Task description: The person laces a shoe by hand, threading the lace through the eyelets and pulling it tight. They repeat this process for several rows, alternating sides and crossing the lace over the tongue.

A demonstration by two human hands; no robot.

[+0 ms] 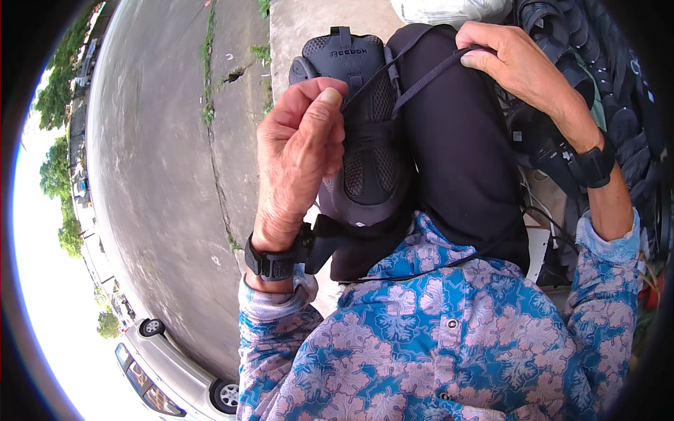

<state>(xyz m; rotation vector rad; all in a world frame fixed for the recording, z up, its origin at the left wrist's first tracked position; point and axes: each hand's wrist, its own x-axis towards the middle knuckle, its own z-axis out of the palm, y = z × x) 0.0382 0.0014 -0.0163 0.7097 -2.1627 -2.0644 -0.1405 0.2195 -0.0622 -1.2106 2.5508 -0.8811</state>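
Note:
A black mesh sneaker [368, 158] lies on my left thigh, its toe toward my body and its tongue pointing away. Over its upper left side, my left hand [302, 144] is closed in a pinch, thumb pressed against the index finger. What it pinches, if anything, is hidden; a thin strand of lace meets the edge of its fingers. Beyond my right knee, my right hand [509, 63] grips a flat black shoelace [432, 81] between thumb and fingers. That lace stretches taut from the sneaker's right side across my dark trouser leg [456, 154].
Many black shoes [554, 42] are heaped along my right side. A white plastic bag [453, 8] sits beyond my knees. Grey concrete ground [168, 161] with a weedy crack spreads to the left, where a silver car [175, 372] is parked. Black bands circle both wrists.

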